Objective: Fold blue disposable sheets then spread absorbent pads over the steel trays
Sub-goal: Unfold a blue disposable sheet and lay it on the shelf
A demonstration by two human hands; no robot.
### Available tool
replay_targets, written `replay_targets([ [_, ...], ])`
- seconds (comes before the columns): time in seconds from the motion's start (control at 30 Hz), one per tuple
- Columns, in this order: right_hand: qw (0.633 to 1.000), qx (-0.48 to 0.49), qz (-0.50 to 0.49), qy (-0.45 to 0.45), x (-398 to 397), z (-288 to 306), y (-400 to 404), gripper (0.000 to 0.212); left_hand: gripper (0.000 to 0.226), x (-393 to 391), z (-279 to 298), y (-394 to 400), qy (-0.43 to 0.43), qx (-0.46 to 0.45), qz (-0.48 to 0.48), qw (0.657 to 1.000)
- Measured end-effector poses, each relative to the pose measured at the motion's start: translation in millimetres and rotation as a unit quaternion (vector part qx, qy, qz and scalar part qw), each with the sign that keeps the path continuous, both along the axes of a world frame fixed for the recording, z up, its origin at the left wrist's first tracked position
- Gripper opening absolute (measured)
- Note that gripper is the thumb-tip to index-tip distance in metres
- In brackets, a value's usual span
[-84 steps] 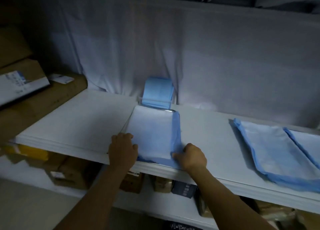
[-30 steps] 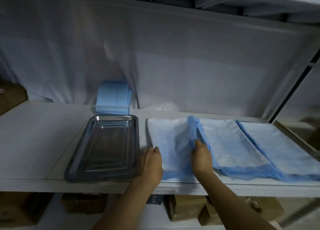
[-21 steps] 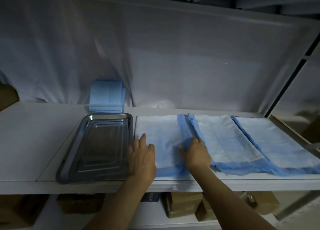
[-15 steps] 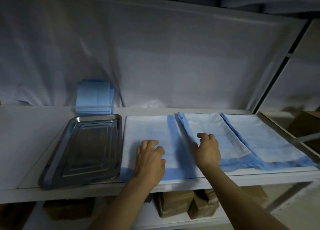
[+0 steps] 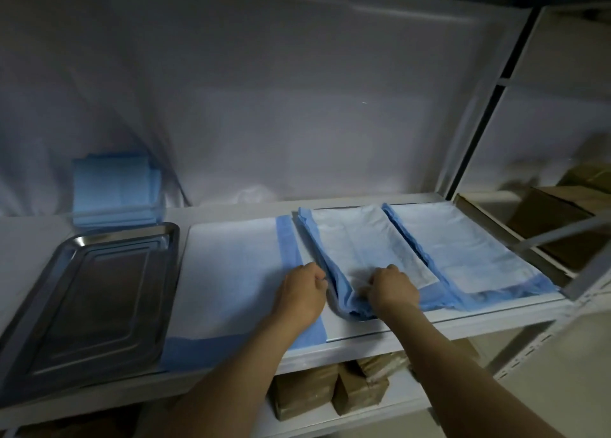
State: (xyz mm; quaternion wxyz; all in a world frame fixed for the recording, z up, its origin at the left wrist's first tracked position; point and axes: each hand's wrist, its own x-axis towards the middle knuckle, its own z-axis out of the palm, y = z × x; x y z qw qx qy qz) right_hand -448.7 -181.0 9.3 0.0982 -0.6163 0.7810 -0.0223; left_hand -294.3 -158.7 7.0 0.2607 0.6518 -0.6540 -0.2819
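On the dim white shelf (image 5: 413,325), my left hand (image 5: 302,292) and right hand (image 5: 391,287) both pinched the middle pad's (image 5: 360,246) crumpled near edge, its long axis running straight away from my grip toward the back wall, left hand nearer the bare steel tray (image 5: 96,292).
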Motion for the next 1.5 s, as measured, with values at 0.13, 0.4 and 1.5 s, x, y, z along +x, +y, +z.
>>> replay_targets([
  [0.13,0.998,-0.060,0.017,-0.014,-1,2,2,0.026,0.023,-15,-1,-13,0.095,0.056,0.062,0.992],
  [0.4,0.956,-0.211,0.134,-0.154,16,9,19,0.008,0.079,-25,28,-24,0.486,0.237,0.154,0.827],
  [1.5,0.958,-0.105,0.263,-0.048,111,-9,45,0.035,0.035,120,-1,42,-0.234,-0.078,0.113,0.963],
])
